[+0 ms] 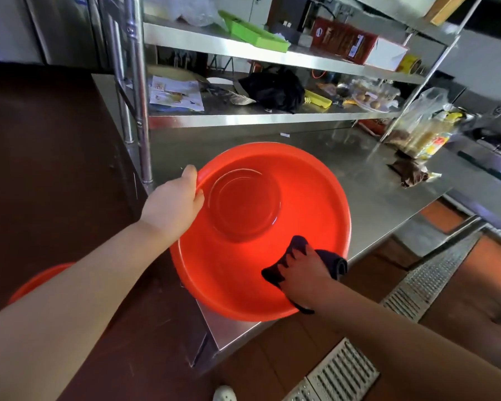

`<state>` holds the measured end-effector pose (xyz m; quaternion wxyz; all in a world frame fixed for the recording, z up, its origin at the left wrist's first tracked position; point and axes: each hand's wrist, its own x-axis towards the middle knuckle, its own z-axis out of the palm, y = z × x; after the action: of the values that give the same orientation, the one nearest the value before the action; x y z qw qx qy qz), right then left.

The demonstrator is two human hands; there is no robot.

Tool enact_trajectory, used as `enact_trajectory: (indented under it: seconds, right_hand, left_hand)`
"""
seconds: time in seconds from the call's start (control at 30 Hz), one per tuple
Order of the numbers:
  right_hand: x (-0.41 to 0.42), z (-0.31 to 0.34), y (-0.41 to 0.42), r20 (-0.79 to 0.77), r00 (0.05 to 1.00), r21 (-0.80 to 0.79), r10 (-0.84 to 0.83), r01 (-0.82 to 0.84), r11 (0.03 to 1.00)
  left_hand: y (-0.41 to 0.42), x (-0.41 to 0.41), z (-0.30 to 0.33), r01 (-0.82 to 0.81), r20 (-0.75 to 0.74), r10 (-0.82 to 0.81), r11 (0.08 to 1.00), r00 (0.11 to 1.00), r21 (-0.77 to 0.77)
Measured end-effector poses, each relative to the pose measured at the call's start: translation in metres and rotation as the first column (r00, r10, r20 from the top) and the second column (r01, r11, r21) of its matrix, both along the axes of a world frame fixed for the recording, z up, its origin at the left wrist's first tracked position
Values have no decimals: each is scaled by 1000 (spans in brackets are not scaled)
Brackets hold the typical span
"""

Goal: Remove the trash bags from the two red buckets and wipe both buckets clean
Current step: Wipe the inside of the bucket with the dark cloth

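Observation:
A large red bucket [310,198] rests tilted on the corner of a steel counter [373,183], its open mouth facing me and no bag inside. My left hand [182,195] grips its upper left rim. My right hand [304,270] presses a dark cloth [334,263] against the inner wall near the lower right rim. A second red bucket [38,282] shows only as a sliver at the lower left, mostly hidden behind my left forearm.
A brown rag [411,175] and a bag of packaged food [425,131] lie on the counter's right side. Steel shelves [243,114] behind hold a black bag, papers and boxes. Floor drain grates [417,290] run along the lower right. A dark cabinet stands at left.

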<state>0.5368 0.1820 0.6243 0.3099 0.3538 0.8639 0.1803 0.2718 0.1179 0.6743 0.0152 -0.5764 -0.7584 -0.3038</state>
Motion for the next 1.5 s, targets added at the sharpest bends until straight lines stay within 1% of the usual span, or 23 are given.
enact_trajectory:
  seconds: [0.07,0.13,0.23,0.3,0.4,0.43,0.53,0.6,0.67,0.77,0.8,0.83,0.87,0.9,0.93,0.97,1.03,1.07,1.13,1.17,1.27,1.37,1.5]
  right_hand:
    - [-11,-21,-12,-107,990,-124,-87,73,990]
    - [-31,-40,-19,-184,961,-259,-207,156,953]
    - [-73,-59,-18,-331,875,-429,-354,195,882]
    - [-101,-68,-13,-425,798,-518,-427,173,838]
    - [-145,-76,-2,-564,699,-611,-439,4,792]
    - [-158,-77,3,-617,617,-640,-488,-33,767]
    - [-194,-80,23,-697,279,-701,-660,-75,709]
    - [-212,-84,36,-693,127,-721,-710,-121,682]
    - [-224,-87,51,-706,38,-704,-707,-153,694]
    - [-237,-88,84,-755,-33,-648,-655,-116,753]
    - [-241,-89,94,-780,-25,-621,-626,-102,777]
    - [-244,-91,105,-810,12,-585,-586,-84,807]
    - [-246,-92,114,-850,99,-523,-517,-48,851]
    - [-245,-93,123,-878,229,-432,-421,1,902]
    - [-241,-94,132,-884,352,-314,-309,43,948]
    - [-234,-94,140,-877,444,-180,-186,56,982]
    - [-218,-94,153,-826,562,51,34,14,999]
    - [-211,-97,158,-782,614,109,102,-25,994]
    - [-200,-106,165,-664,734,89,143,-113,990]
    - [-197,-112,167,-610,771,65,180,-177,982]
    - [-184,-126,165,-492,809,10,322,-365,931]
    - [-171,-130,166,-472,755,30,455,-502,864]
    - [-185,-125,180,-493,678,78,545,-590,804]
  left_hand:
    - [0,1,-1,9,-18,-8,1000,1000,6]
    - [1,-1,-3,12,-29,-11,1000,1000,4]
    - [1,-12,-6,-8,7,8,1000,1000,-19]
    - [1,-21,-9,-36,56,38,998,998,-42]
    - [0,-33,-10,-51,153,63,995,986,-81]
    - [1,-35,-9,-49,185,66,994,981,-94]
    - [7,-40,-9,-59,204,81,992,976,-114]
    - [11,-44,-8,-76,201,99,990,975,-121]
    - [17,-47,-5,-79,203,107,987,973,-140]
    - [30,-52,0,-84,223,118,984,968,-156]
    - [36,-54,1,-94,220,128,983,967,-158]
    - [41,-57,3,-108,213,142,980,967,-164]
    - [47,-60,4,-125,209,160,977,965,-171]
    - [51,-63,4,-143,208,179,974,962,-176]
    - [55,-66,5,-163,209,200,970,957,-180]
    - [57,-68,6,-182,207,219,965,953,-187]
    - [61,-69,8,-206,196,247,956,949,-208]
    - [62,-69,9,-208,200,253,953,947,-219]
    - [65,-69,11,-195,230,249,953,941,-234]
    - [67,-69,12,-187,246,245,953,938,-237]
    - [67,-69,13,-195,254,255,952,933,-237]
    - [64,-67,11,-201,259,257,954,931,-224]
    - [56,-72,6,-209,306,264,957,915,-201]
